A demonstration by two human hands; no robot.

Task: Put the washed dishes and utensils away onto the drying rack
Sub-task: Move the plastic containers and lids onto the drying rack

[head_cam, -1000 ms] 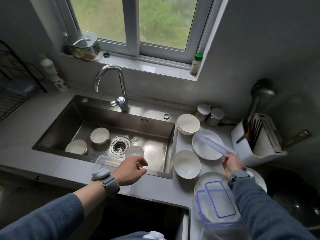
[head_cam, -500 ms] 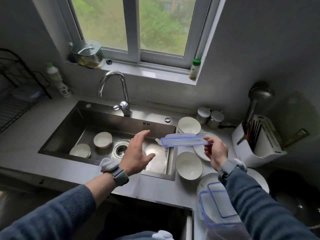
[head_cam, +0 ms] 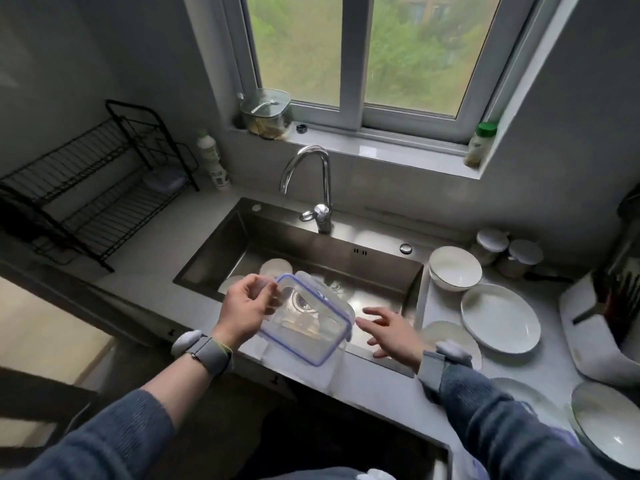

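Observation:
My left hand (head_cam: 247,306) grips a clear container lid with a blue rim (head_cam: 308,320) by its left edge, tilted above the front of the sink (head_cam: 225,244). To the lid's right my right hand (head_cam: 391,329) hovers with fingers spread and nothing in it, just apart from the lid. The black wire drying rack (head_cam: 93,188) stands on the counter at far left, with a clear container (head_cam: 166,180) on its lower shelf. Small white bowls (head_cam: 275,268) lie in the sink, partly hidden by my left hand and the lid.
White bowls (head_cam: 453,266) and a plate (head_cam: 500,317) sit on the counter right of the sink, with more plates (head_cam: 606,424) at lower right. A white utensil holder (head_cam: 602,327) stands at far right. The tap (head_cam: 320,188) rises behind the sink; a bottle (head_cam: 213,161) stands beside the rack.
The lid passed from my right hand to my left hand and moved left over the sink. My right hand let go and opened. The view swung left, bringing the rack in.

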